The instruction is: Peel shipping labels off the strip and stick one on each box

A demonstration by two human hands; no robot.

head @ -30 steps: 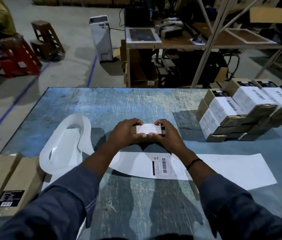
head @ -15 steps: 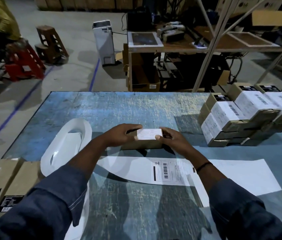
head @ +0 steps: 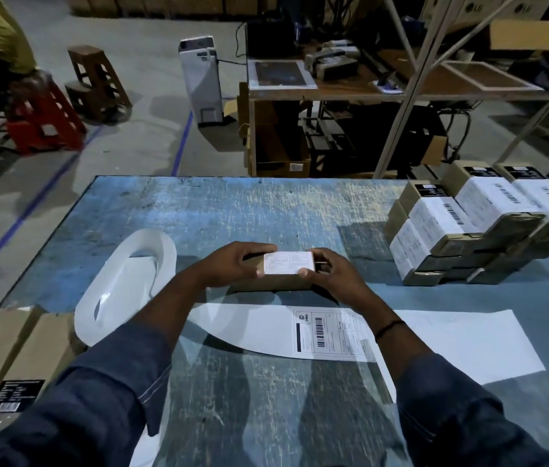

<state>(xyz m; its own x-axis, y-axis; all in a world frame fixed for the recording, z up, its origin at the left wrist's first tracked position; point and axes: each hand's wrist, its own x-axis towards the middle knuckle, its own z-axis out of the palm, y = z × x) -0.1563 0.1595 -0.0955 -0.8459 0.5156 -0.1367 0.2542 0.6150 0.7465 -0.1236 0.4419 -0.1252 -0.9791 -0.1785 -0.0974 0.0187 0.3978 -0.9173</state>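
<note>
Cardboard box (head: 276, 282), smooth white label (head: 287, 262)

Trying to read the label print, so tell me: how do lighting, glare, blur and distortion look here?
Head view: dim overall, background murky; sheen and dark arm shadows on the near table; wide-angle stretches the bottom corners; far left slightly smeared; the printed label on the strip shows bars, fine text unreadable.
</note>
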